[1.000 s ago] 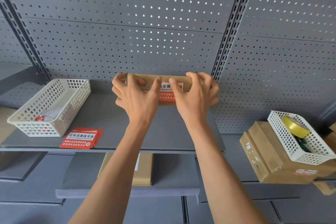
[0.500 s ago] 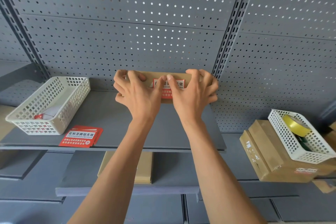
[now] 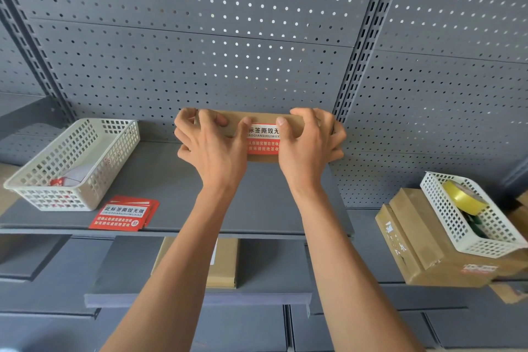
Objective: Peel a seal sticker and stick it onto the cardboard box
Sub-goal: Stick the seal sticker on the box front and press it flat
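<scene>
Lying flat at the back of the grey shelf (image 3: 160,180), against the perforated metal panel (image 3: 200,66), a shallow brown cardboard box (image 3: 263,118) is gripped at both ends. The left hand (image 3: 210,148) is curled over its left end, fingers hooked on the top face, thumb laid by the sticker's left edge. The right hand (image 3: 308,146) is curled over the right end likewise, thumb at the sticker's right edge. The sticker (image 3: 263,138), a glossy red rectangle with a white band and printed characters, is stuck across the box's top and front face, between the two thumbs. A white plastic lattice basket (image 3: 71,163) stands at the shelf's left, with a small stack of matching red stickers (image 3: 124,213) near its front corner. To the right, a second lattice basket (image 3: 471,217) holding a yellow tape roll (image 3: 463,197) is seen on tilted cartons (image 3: 423,240).
</scene>
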